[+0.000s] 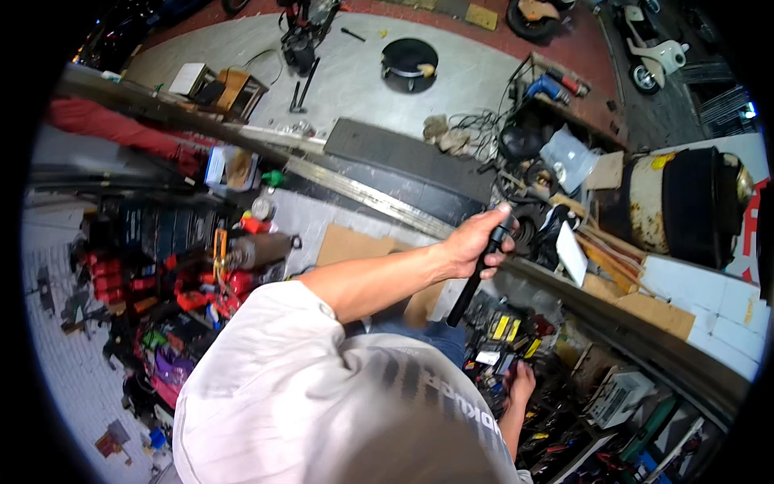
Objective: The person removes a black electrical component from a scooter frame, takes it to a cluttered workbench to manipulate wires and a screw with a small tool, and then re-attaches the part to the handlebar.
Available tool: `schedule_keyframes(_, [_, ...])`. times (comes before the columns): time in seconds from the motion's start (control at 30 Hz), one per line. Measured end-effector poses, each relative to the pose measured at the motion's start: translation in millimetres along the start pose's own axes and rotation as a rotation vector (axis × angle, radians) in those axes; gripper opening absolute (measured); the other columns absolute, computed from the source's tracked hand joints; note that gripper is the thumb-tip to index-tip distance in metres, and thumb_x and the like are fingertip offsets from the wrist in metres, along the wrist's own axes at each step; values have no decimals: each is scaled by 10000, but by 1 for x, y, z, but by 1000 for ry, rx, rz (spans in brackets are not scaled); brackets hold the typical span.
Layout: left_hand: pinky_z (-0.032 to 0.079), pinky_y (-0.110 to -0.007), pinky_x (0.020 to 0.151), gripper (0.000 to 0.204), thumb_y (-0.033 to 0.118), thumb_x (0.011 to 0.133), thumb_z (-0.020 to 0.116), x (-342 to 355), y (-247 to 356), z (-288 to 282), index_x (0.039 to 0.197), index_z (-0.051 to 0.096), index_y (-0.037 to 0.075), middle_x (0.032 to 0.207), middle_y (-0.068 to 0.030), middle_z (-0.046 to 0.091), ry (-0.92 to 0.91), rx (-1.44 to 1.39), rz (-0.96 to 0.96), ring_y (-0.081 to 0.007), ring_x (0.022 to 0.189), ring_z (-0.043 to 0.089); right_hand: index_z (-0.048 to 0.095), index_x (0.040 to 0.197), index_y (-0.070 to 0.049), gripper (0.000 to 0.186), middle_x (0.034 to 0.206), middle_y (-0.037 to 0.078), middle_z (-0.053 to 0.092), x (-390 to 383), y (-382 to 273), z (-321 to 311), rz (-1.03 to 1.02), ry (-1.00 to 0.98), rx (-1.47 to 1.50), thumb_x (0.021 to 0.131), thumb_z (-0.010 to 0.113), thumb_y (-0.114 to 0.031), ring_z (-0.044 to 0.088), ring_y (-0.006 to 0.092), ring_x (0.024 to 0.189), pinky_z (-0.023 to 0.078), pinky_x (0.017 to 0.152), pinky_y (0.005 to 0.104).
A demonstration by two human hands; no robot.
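Note:
My left hand is closed around a long black rod-like tool, which slants down toward my lap. Its upper end is thicker and lies by my thumb; its exact kind does not show. Lower and to the right, my right hand reaches among a jumble of small parts and packets. Its fingers look slightly apart and bent, with nothing plainly held between them. Yellow-labelled black boxes lie just above that hand.
A metal door track crosses ahead. Beyond it a round black basin sits on the floor. At right stand a rusty tank and a crate with a blue power drill. A metal cylinder lies among red tools at left.

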State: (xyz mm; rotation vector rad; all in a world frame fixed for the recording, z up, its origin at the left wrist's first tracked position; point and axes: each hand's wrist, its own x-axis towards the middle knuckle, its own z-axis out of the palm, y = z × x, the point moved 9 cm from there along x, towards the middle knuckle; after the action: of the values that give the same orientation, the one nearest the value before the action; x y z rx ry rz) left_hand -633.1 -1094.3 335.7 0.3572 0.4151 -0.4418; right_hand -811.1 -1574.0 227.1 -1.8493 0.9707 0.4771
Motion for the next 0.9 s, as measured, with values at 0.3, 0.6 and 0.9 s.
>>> schedule_keyframes(0.3, [502, -328, 495, 506, 574, 1109, 426, 11, 288, -7, 1355, 489, 136, 950, -73, 562, -70, -24, 503, -159, 651, 542, 512, 1452, 19, 473, 1197, 114, 704, -189, -454, 452, -542, -1008, 18, 1109, 571, -302, 672, 166, 1018, 518, 898, 298])
schedule_keyframes(0.6, [642, -460, 725, 299, 337, 1072, 604, 7, 580, -143, 1159, 556, 55, 972, -136, 663, 137, -25, 792, -265, 849, 692, 624, 1237, -4, 357, 805, -15, 603, -178, -622, 732, -749, -1052, -267, 1102, 592, -333, 479, 50, 644, 373, 566, 228])
schedule_keyframes(0.9, [593, -457, 642, 197, 169, 956, 722, 46, 851, -243, 988, 533, 125, 759, -60, 589, 251, -203, 990, -226, 676, 625, 646, 1150, -31, 252, 731, -27, 548, -166, -762, 1017, -467, -1422, -299, 1107, 588, -273, 456, 58, 605, 348, 545, 220])
